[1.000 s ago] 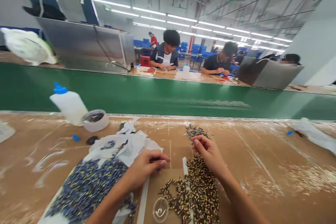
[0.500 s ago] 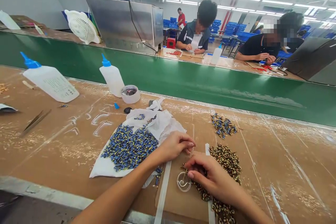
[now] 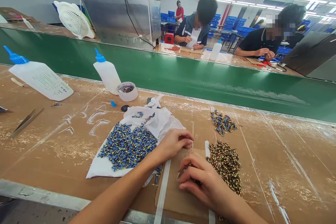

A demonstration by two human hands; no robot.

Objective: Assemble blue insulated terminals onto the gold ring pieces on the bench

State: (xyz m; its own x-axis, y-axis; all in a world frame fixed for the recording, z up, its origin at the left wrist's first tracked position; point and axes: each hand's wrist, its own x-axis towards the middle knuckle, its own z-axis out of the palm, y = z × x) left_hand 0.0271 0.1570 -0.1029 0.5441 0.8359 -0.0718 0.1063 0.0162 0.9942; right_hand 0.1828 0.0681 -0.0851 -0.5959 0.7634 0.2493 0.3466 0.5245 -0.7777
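Note:
My left hand (image 3: 176, 142) is closed in a pinch above the cardboard; whatever its fingertips hold is too small to make out. To its right, my right hand (image 3: 201, 178) has its fingers curled low over the spot where a small clear dish stood, largely covering it. What lies between those fingertips is hidden. Beside my right hand spreads a heap of small dark-and-gold pieces (image 3: 226, 162). Left of my left forearm, many small blue-and-yellow pieces (image 3: 128, 145) lie on a white sheet (image 3: 98, 171). Farther back is a smaller blue-and-yellow pile (image 3: 223, 123).
Two white bottles with blue nozzles, one at far left (image 3: 43, 78) and one nearer (image 3: 108, 75), stand near a tape roll (image 3: 127, 92). Tweezers (image 3: 26, 122) lie at left. Beyond a green belt (image 3: 170, 71), co-workers (image 3: 195, 28) sit with red pieces.
My right hand has turned and its fingers now cover the clear dish. The left hand keeps its pinch, nearly in place. The view has shifted slightly.

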